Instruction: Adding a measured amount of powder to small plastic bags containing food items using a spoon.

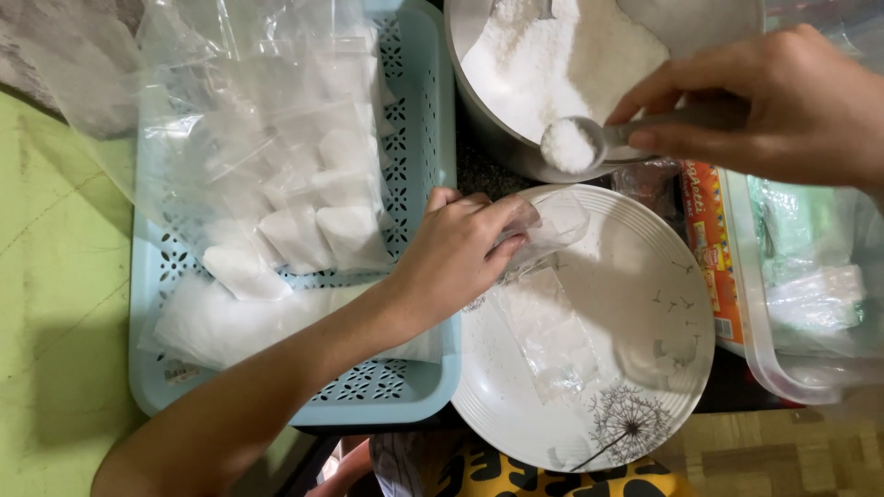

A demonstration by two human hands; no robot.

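Observation:
My left hand (456, 253) pinches a small clear plastic bag (552, 225), holding its mouth open over a white plate (663, 304) with a dandelion print. Above it my right hand (773, 101) grips a metal spoon (589, 140) heaped with white granules, just over the bag's mouth. The spoon hangs at the rim of a metal bowl (488, 129) full of the same white granules (552, 64). More clear bags (548, 336) lie flat on the plate.
A light blue perforated basket (419, 138) on the left holds several small filled packets (313, 230) inside a big clear bag. At the right stand a clear plastic container (792, 368) with bags and an orange box (714, 248). A green surface (55, 276) lies on the left.

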